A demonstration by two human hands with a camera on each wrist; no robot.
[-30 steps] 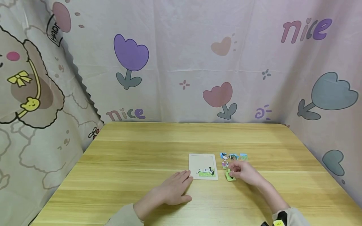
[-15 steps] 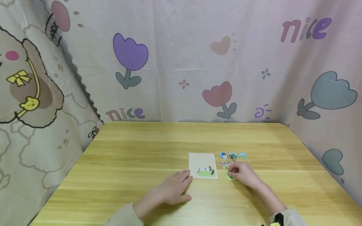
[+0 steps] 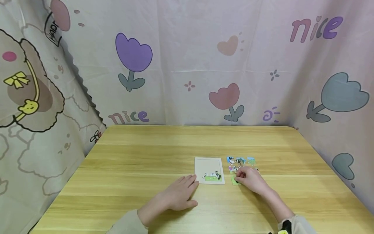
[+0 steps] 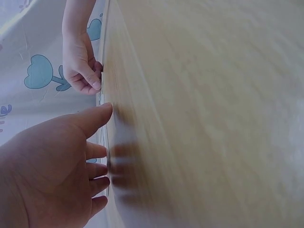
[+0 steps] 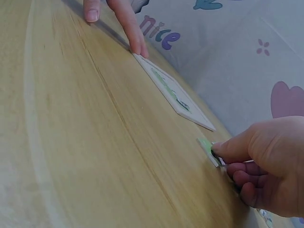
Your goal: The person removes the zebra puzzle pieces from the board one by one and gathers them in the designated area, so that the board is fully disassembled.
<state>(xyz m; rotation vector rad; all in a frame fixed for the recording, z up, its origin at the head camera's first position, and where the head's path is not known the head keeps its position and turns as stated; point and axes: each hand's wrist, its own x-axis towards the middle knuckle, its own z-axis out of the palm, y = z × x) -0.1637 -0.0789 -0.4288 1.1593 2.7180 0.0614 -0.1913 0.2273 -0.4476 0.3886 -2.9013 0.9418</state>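
Pick-up step: right hand (image 3: 249, 180) pinches the small green jigsaw piece (image 3: 234, 180) lying on the light wooden table (image 3: 140, 169) lower-centre, just R of the white square puzzle tray (image 3: 209, 170), which the flat, relaxed left hand (image 3: 178, 196) steadies w/ fingertips; next move, I'd judge, needs lift + align to tray.

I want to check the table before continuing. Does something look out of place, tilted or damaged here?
Nothing stands out. The puzzle board lies flat on the table, the left hand resting at its corner. The right hand pinches a green piece beside the board; the other loose pieces lie nearby. No damage is visible.
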